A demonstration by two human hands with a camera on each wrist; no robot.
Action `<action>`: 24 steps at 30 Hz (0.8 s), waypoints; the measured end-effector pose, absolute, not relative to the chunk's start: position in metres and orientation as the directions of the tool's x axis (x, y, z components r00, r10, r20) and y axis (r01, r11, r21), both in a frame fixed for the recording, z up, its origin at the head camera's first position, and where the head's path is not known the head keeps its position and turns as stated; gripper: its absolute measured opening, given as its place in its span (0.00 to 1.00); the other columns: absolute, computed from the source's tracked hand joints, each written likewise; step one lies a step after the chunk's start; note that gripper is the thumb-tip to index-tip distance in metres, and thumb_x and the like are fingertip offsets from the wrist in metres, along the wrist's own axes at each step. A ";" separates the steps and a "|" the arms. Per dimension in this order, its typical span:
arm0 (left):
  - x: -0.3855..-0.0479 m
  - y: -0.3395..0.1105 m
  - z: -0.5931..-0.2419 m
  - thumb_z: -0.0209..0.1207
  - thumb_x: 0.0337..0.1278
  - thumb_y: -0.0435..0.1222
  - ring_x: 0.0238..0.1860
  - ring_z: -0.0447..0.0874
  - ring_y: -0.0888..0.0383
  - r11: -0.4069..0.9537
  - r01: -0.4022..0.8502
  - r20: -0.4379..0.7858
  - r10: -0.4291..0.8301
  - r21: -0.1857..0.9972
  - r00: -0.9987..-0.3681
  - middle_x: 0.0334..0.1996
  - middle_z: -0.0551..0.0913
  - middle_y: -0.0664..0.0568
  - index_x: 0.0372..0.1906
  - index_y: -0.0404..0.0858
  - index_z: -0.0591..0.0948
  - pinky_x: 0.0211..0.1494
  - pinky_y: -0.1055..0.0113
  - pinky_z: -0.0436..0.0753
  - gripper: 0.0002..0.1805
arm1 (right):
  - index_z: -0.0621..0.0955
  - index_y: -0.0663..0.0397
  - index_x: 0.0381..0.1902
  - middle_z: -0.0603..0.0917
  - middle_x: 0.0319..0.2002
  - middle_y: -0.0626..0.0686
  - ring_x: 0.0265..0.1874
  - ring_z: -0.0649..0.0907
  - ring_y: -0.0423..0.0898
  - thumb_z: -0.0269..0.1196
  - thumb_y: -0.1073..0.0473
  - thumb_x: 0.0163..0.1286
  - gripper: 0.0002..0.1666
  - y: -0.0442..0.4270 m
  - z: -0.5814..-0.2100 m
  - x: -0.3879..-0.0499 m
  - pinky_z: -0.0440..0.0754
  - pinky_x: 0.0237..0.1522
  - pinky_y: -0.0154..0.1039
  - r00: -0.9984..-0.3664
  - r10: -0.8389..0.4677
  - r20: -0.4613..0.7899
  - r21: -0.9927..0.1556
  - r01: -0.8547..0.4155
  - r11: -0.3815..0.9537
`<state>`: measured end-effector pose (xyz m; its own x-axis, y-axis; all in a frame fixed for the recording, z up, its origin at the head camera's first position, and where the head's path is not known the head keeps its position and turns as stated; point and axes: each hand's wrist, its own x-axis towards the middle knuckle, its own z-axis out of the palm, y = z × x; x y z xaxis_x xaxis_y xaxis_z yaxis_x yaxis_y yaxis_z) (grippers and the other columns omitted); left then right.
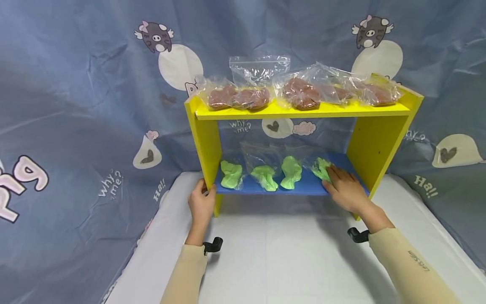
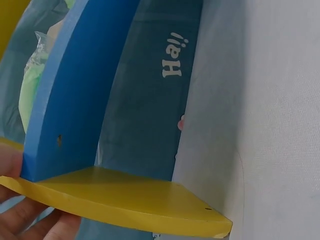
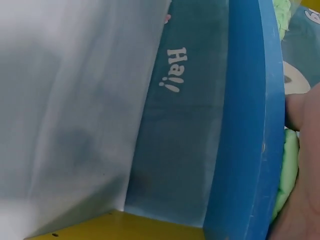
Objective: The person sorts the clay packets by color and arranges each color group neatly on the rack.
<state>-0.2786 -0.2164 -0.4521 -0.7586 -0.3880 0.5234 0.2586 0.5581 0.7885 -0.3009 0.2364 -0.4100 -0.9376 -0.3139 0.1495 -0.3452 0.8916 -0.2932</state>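
My left hand (image 1: 202, 202) grips the left yellow side panel (image 2: 125, 200) of a small two-tier shelf, its thumb by the front corner of the blue lower board (image 2: 60, 105). My right hand (image 1: 347, 188) lies over the rightmost clear bag with a soft green lump (image 1: 322, 169), near the right end of the blue board; its fingers look fairly straight and partly cover the lump. In the right wrist view, green material (image 3: 286, 175) shows beside the palm. Three more bagged green lumps, one at far left (image 1: 231, 174), stand in a row on that board.
On the yellow top board (image 1: 277, 112) lie several clear zip bags with brown lumps (image 1: 301, 93). A white-covered table (image 1: 273, 253) bears the shelf. Blue printed cloth (image 1: 95, 84) hangs behind and at both sides. Each wrist wears a black camera mount (image 1: 214, 245).
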 end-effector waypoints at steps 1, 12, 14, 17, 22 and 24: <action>-0.279 -0.217 -0.450 0.66 0.63 0.36 0.46 0.87 0.46 0.561 0.255 0.521 -0.383 0.787 -0.763 0.41 0.87 0.44 0.49 0.40 0.84 0.49 0.49 0.85 0.11 | 0.52 0.61 0.80 0.50 0.78 0.67 0.75 0.51 0.68 0.39 0.36 0.81 0.44 0.237 -0.408 -0.302 0.45 0.69 0.72 -0.934 -0.320 0.161 -0.303 -0.355 0.884; -0.280 -0.217 -0.433 0.63 0.66 0.38 0.44 0.85 0.46 0.629 0.233 0.513 -0.308 0.742 -0.801 0.43 0.86 0.44 0.52 0.37 0.83 0.49 0.49 0.81 0.14 | 0.72 0.58 0.70 0.69 0.68 0.66 0.67 0.66 0.68 0.62 0.54 0.74 0.30 0.249 -0.391 -0.281 0.62 0.63 0.70 -0.818 -0.338 0.466 -0.278 -0.498 0.821; -0.273 -0.215 -0.430 0.62 0.65 0.36 0.44 0.85 0.46 0.657 0.240 0.554 -0.322 0.715 -0.768 0.44 0.86 0.44 0.53 0.38 0.84 0.48 0.48 0.81 0.14 | 0.75 0.57 0.68 0.72 0.66 0.64 0.66 0.68 0.67 0.64 0.57 0.72 0.28 0.251 -0.389 -0.272 0.64 0.62 0.69 -0.785 -0.344 0.516 -0.249 -0.522 0.816; -0.258 -0.210 -0.424 0.61 0.64 0.34 0.44 0.85 0.44 0.703 0.272 0.636 -0.324 0.657 -0.701 0.45 0.85 0.43 0.54 0.37 0.84 0.47 0.49 0.82 0.14 | 0.76 0.55 0.66 0.73 0.65 0.62 0.65 0.69 0.66 0.66 0.60 0.69 0.28 0.252 -0.387 -0.257 0.66 0.61 0.68 -0.761 -0.333 0.558 -0.240 -0.531 0.813; -0.225 -0.199 -0.421 0.63 0.61 0.29 0.51 0.82 0.43 0.752 0.375 0.762 -0.252 0.542 -0.597 0.50 0.84 0.42 0.56 0.34 0.83 0.53 0.47 0.80 0.17 | 0.77 0.54 0.66 0.74 0.64 0.61 0.65 0.69 0.65 0.68 0.63 0.66 0.29 0.251 -0.393 -0.231 0.67 0.59 0.68 -0.741 -0.299 0.601 -0.267 -0.539 0.799; -0.211 -0.195 -0.423 0.64 0.60 0.29 0.55 0.80 0.42 0.770 0.396 0.785 -0.208 0.499 -0.584 0.53 0.83 0.41 0.57 0.34 0.83 0.56 0.46 0.78 0.19 | 0.77 0.55 0.66 0.75 0.63 0.61 0.64 0.70 0.65 0.69 0.64 0.65 0.30 0.249 -0.400 -0.222 0.68 0.58 0.68 -0.730 -0.286 0.621 -0.271 -0.542 0.795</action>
